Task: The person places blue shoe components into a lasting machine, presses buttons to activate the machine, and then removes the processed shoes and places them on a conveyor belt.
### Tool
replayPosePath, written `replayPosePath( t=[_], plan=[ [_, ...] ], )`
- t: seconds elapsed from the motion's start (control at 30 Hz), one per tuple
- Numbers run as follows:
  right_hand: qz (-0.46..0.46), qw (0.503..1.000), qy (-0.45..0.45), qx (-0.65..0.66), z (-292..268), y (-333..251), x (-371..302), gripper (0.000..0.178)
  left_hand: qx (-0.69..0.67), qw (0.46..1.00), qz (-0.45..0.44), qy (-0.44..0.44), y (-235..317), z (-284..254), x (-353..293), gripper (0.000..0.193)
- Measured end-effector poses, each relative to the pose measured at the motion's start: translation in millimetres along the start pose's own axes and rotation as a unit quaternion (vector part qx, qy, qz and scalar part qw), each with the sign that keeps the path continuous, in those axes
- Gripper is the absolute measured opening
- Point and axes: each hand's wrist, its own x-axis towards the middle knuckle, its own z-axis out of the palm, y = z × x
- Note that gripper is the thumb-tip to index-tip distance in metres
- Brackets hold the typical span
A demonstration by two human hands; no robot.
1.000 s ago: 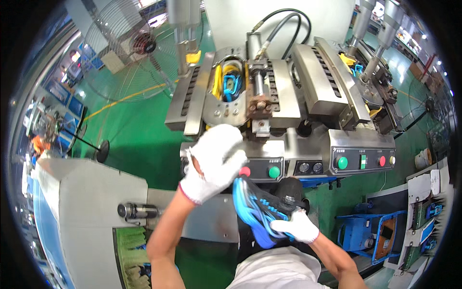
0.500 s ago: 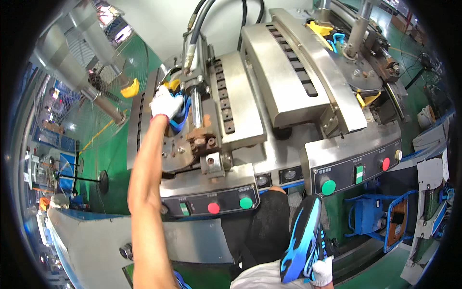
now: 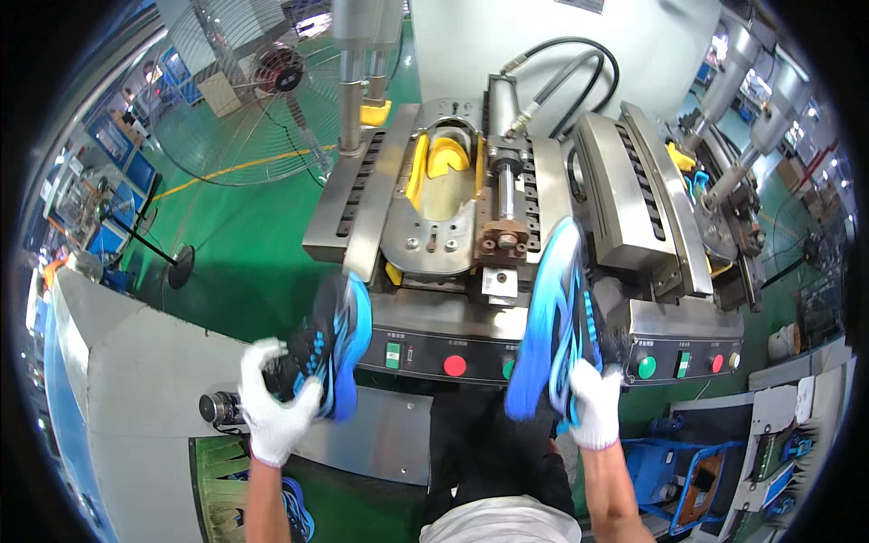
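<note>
Both my hands wear white gloves, and each grips a blue-and-black sports shoe. My left hand [image 3: 279, 412] is closed around the heel end of one shoe [image 3: 348, 339], its toe pointing up and its blue sole edge facing right. In my right hand [image 3: 597, 405] the other shoe [image 3: 546, 326] stands toe up, held near the heel, with its sole turned left. Both shoes are in front of the left pressing station, whose metal cradle [image 3: 441, 204] has yellow pads [image 3: 446, 157] and no shoe in it.
Coloured buttons sit on the left control panel [image 3: 421, 348] and the right control panel [image 3: 685, 360]. A second station [image 3: 724, 181] stands at right. A large fan [image 3: 276, 72] is at far left. More shoes [image 3: 296, 511] lie low beside my left forearm. A blue stool [image 3: 674, 480] stands lower right.
My left hand has come back from the left station's cradle, bringing a shoe out. My right hand has lifted its shoe higher. The view has swung left.
</note>
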Motion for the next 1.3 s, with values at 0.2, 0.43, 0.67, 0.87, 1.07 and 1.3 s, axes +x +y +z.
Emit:
replayPosePath(
  t=[0.2, 0.43, 0.67, 0.87, 1.07, 1.3],
  plan=[
    [0.019, 0.977, -0.195, -0.081, 179, -41, 172, 0.028, 0.055, 0.958, -0.271, -0.073, -80, -5, -178, 0.056],
    [-0.104, 0.806, -0.044, -0.581, 278, 16, 320, 0.035, 0.058, 0.968, -0.180, -0.167, -146, 24, -254, 0.072],
    [-0.187, 0.685, 0.029, -0.703, 274, 93, 388, 0.033, -0.062, 0.963, -0.213, -0.151, -156, 35, -250, 0.070],
    [-0.152, 0.673, 0.017, -0.723, 261, 84, 370, 0.042, -0.052, 0.972, -0.189, -0.131, -152, 44, -243, 0.067],
    [-0.333, 0.742, -0.087, -0.575, 254, 64, 240, 0.093, -0.031, 0.967, -0.206, -0.145, -160, 47, -252, 0.067],
    [-0.348, 0.688, -0.139, -0.621, 58, 98, 11, 0.093, -0.083, 0.955, -0.226, -0.172, -177, 52, -254, 0.067]
  ],
)
